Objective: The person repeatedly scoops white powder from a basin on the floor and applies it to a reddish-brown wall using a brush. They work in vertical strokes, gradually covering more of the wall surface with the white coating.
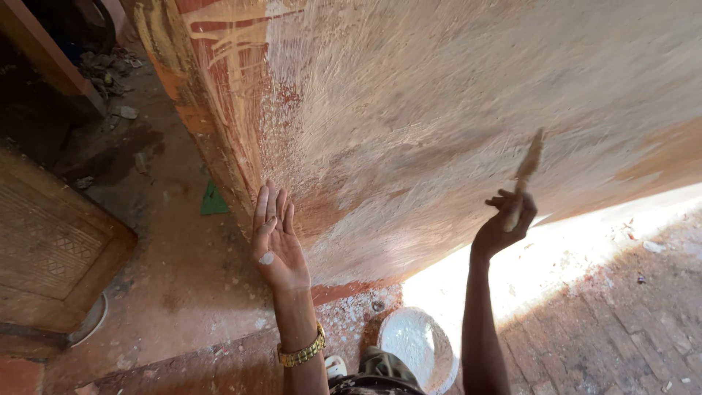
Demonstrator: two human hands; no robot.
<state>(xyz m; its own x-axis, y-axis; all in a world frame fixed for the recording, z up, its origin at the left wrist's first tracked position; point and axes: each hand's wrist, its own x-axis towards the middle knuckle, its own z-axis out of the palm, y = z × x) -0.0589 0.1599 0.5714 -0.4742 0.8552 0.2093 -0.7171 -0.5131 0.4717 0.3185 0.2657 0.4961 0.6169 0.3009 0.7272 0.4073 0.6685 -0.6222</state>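
Right hand (504,223) grip clenched on paintbrush (526,170) against wall (439,110), left hand (274,238) released

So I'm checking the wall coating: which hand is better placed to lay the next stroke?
The right hand, probably: it grips the brush with the bristles up at the wall. The left hand is open and flat near the wall's corner, holding nothing.

Wall (453,110) blocks everything from ten to two o'clock. White bucket (417,344) obstructs at six. Wooden door (51,241) stands at nine; floor between passable.
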